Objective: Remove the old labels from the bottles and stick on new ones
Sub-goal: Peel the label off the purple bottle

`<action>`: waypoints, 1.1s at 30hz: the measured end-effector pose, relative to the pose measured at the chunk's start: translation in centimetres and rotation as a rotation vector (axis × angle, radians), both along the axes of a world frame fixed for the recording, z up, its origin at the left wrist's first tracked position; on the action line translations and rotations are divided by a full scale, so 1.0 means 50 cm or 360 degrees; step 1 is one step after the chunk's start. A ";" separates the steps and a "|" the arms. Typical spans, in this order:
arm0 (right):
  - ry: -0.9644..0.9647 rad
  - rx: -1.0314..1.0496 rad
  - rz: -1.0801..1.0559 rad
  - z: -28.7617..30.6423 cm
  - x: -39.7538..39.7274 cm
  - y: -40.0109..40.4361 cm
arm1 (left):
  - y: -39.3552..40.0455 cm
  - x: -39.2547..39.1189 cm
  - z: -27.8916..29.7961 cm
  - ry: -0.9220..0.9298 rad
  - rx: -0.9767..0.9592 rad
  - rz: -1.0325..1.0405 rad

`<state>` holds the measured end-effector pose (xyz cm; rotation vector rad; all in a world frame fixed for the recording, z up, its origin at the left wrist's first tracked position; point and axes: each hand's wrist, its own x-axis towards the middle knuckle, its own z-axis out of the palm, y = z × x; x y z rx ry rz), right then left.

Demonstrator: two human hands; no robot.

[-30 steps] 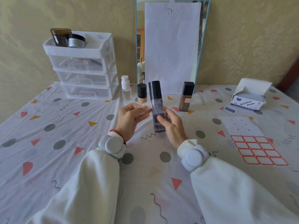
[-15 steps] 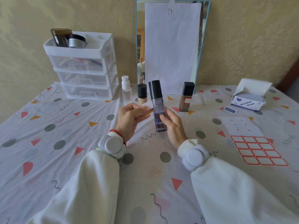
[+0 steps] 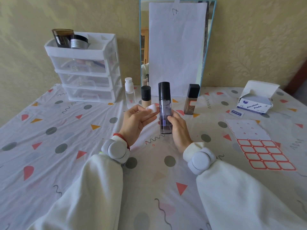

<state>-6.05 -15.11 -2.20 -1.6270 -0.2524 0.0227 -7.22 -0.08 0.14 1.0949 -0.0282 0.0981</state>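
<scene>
The right hand [image 3: 178, 128] grips the upright purple spray bottle [image 3: 164, 112]; the left hand [image 3: 137, 120] pinches a white pad [image 3: 152, 109] just beside its left wall.

Glossy translucent bottle [image 3: 164, 112], matt cloth tablecloth [image 3: 66, 146]

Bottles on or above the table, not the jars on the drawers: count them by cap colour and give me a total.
Black cap: 3, the tall purple bottle in the right hand, the beige bottle, the brown bottle
White cap: 1, the clear bottle
Total: 4
</scene>
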 end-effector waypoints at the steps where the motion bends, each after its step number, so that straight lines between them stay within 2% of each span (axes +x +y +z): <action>1: 0.0008 -0.0016 0.0009 0.000 0.001 0.001 | 0.000 0.000 -0.001 -0.0002 0.0018 0.0005; 7: -0.0032 0.0011 -0.0053 0.000 -0.002 0.002 | 0.001 0.002 -0.003 0.0003 0.0120 0.0093; 12: -0.0059 0.0007 -0.0004 -0.002 -0.003 0.005 | -0.009 0.004 -0.019 -0.0231 0.0685 0.0461; 17: -0.0099 -0.0061 -0.0029 -0.007 -0.001 0.007 | -0.011 0.005 -0.027 -0.0303 0.0723 0.0445; 22: -0.0202 -0.0110 -0.0004 -0.009 -0.001 0.007 | -0.013 0.006 -0.027 -0.0334 0.0901 0.0504; 29: -0.0507 -0.0417 -0.0072 -0.014 0.003 0.003 | -0.014 0.001 -0.021 -0.0409 0.1126 0.0604; 33: -0.0525 -0.0508 -0.0119 -0.018 0.006 0.001 | -0.014 0.002 -0.019 -0.0415 0.1219 0.0606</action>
